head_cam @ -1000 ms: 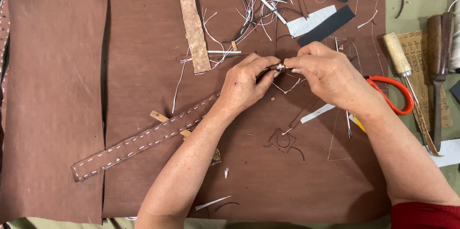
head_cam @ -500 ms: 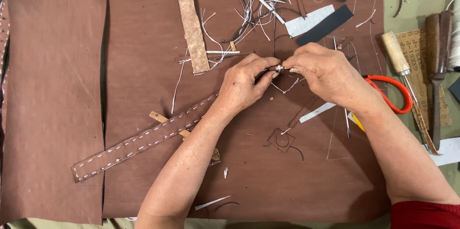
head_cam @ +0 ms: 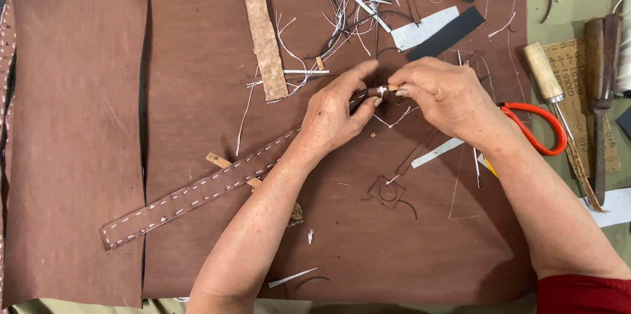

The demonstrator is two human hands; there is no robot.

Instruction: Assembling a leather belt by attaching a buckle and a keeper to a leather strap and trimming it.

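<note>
Stitched leather strap (head_cam: 197, 195) runs on a slant from the lower left of the frame up to the middle, where both hands meet at its upper end. White stitches line both edges along the whole visible length, so by the look of it the sewing is nearly through and what remains is the finishing at that end. The left hand (head_cam: 335, 117) closes thumb and fingers around the strap's tip, pinching it firmly. The right hand (head_cam: 447, 97) closes its fingertips on something small and pale right at the same tip, touching the strap end; whether that is a needle or a bit of thread is too small to tell. A loose white thread (head_cam: 391, 120) hangs just below the two hands.

The strap lies on a large brown leather sheet (head_cam: 368, 248) spread over the table, with a second brown leather sheet (head_cam: 72, 136) beside it at the left of the frame. A tan leather offcut (head_cam: 264, 38) lies in the upper middle, near a tangle of thread and leather scraps (head_cam: 355, 5). Orange-handled scissors (head_cam: 539, 131) sit just beside the right wrist, and an awl with a pale handle (head_cam: 544, 74) and a dark-handled tool (head_cam: 601, 57) rest at the right edge
</note>
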